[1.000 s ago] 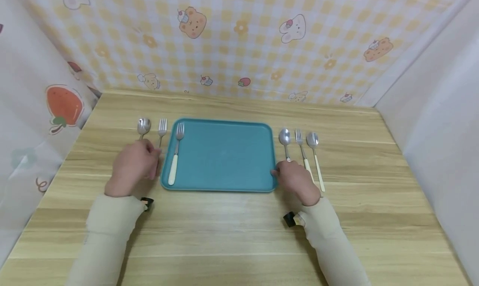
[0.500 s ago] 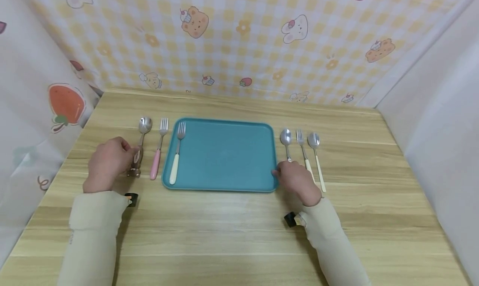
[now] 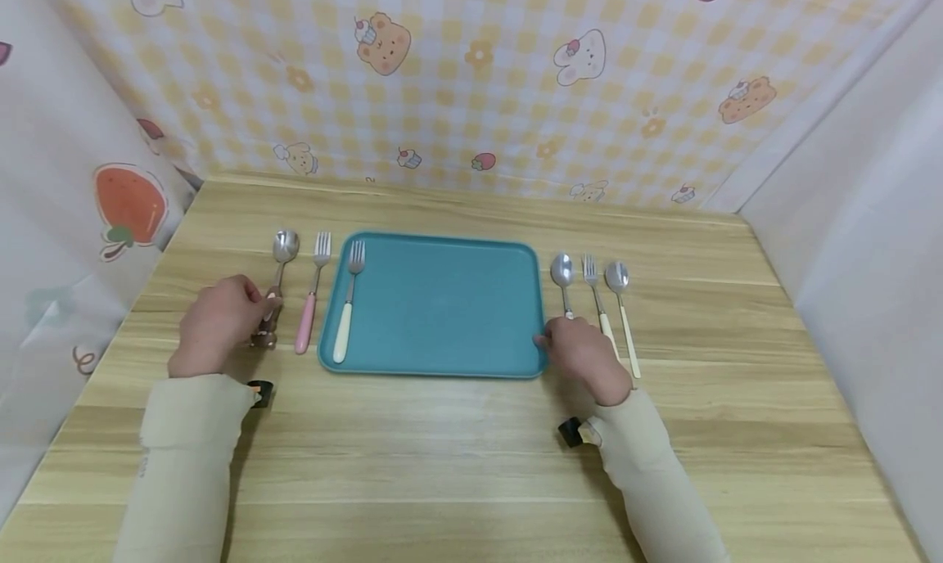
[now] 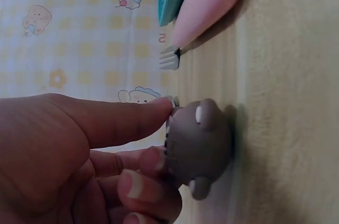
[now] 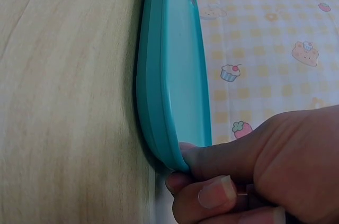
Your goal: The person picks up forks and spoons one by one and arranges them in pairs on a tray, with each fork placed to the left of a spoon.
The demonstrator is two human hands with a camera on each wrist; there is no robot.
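Observation:
In the head view, my left hand (image 3: pixel 219 322) pinches the brown handle of a spoon (image 3: pixel 286 245) lying left of the tray. The left wrist view shows thumb and fingers around that handle (image 4: pixel 197 144), whose end is shaped like a small animal. At the right side, my right hand (image 3: pixel 585 354) grips the near right corner of the teal tray (image 3: pixel 442 305). Seen from the right wrist, the thumb lies over the tray rim (image 5: pixel 172 128) with fingers curled beneath. A fork with a cream handle (image 3: pixel 343 330) lies inside the tray along its left edge.
Between the brown-handled spoon and the tray lies a pink-handled fork (image 3: pixel 306 322). To the tray's right are a spoon (image 3: pixel 562 270), partly covered by my right hand, a cream-handled fork (image 3: pixel 591 270) and another spoon (image 3: pixel 617 276). A patterned curtain (image 3: pixel 471 80) stands behind the wooden table (image 3: pixel 442 457).
My left hand has moved left from beside the pink-handled fork to the brown-handled spoon, and its fingers have closed on the handle. My right hand stays on the tray corner.

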